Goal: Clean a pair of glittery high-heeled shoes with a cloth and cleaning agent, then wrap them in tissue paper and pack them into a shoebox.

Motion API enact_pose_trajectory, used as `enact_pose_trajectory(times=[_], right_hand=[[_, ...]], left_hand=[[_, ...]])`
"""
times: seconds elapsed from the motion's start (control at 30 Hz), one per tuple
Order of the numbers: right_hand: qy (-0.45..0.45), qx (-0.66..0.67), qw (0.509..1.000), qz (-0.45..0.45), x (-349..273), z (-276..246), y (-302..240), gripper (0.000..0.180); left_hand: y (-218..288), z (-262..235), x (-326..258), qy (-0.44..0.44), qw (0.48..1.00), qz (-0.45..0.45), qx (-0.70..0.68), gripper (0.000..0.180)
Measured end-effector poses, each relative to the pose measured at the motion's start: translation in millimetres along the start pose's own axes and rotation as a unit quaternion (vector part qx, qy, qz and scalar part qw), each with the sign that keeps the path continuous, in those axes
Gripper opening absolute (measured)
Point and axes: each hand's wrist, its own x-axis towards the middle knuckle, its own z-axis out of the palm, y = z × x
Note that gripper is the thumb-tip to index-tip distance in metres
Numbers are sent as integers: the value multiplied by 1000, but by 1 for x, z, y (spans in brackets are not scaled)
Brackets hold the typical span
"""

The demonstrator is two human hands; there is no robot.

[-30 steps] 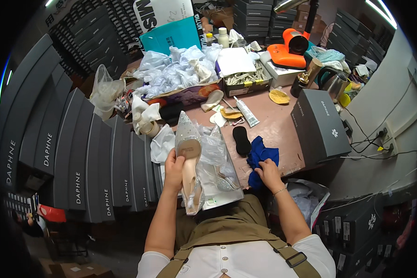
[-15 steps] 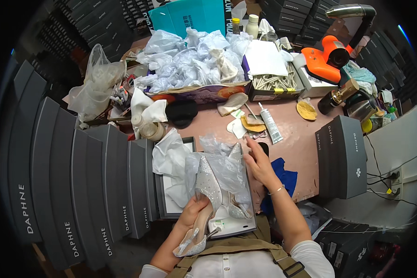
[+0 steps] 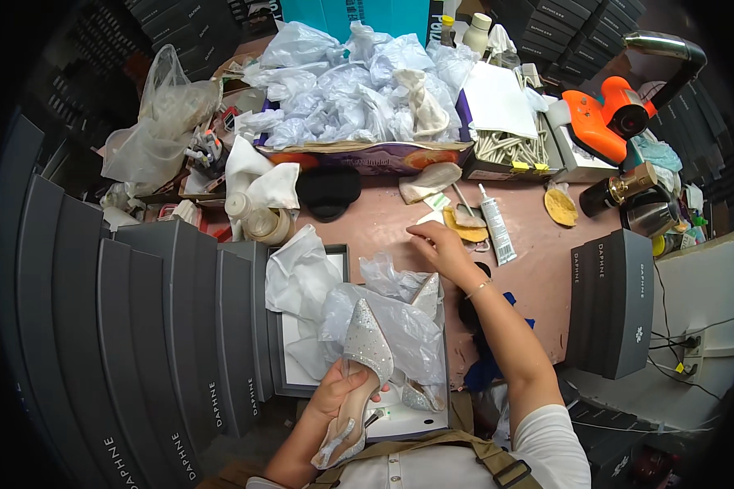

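Note:
My left hand (image 3: 334, 391) is closed around the middle of a silver glitter high-heeled shoe (image 3: 369, 346), its pointed toe facing away from me. A matching shoe (image 3: 422, 397) lies in the open grey shoebox (image 3: 279, 359), partly covered by thin translucent wrapping (image 3: 395, 322). Beyond the box, my right hand (image 3: 444, 251) hovers over the table with fingers loosely bent and slightly apart. No object shows in it. Beside it lie a yellow pad (image 3: 467, 231) and a white tube (image 3: 497, 226). White tissue (image 3: 302, 273) spills over the box's left side.
Grey shoeboxes (image 3: 187, 326) stand in a row on the left, with more boxes (image 3: 612, 301) at right. A carton of crumpled wrapping (image 3: 367, 159) sits behind, beside a box of sticks (image 3: 510, 148). An orange tool (image 3: 595, 122), glass jar (image 3: 265, 224) and blue cloth (image 3: 485, 371) are nearby.
My right hand has moved left and inward across the table beside the pads, its fingers more bent. My left hand still grips the shoe. The view has shifted slightly.

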Motion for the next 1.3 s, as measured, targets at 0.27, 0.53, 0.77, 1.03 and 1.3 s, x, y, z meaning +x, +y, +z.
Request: enact_pose_trajectory(times=[0.27,0.53,0.77,1.03,1.3], right_hand=[[-21,-176,968,-177,33,30,32,16],[1,-215,958,-191,34,38,33,20],[-20,-252,950,-184,32,43,35,22],[11,476,862,175,-3,-29,-40,26],[-31,609,786,106,-124,-44,-143,26]], left_hand=[[-3,-13,-2,-32,999,-16,-33,45],[-3,-14,-2,-37,999,-25,-27,43],[-6,-13,-2,-39,999,-13,-25,44],[-13,4,-2,-2,997,59,47,40],[-41,63,-24,52,981,168,86,31]])
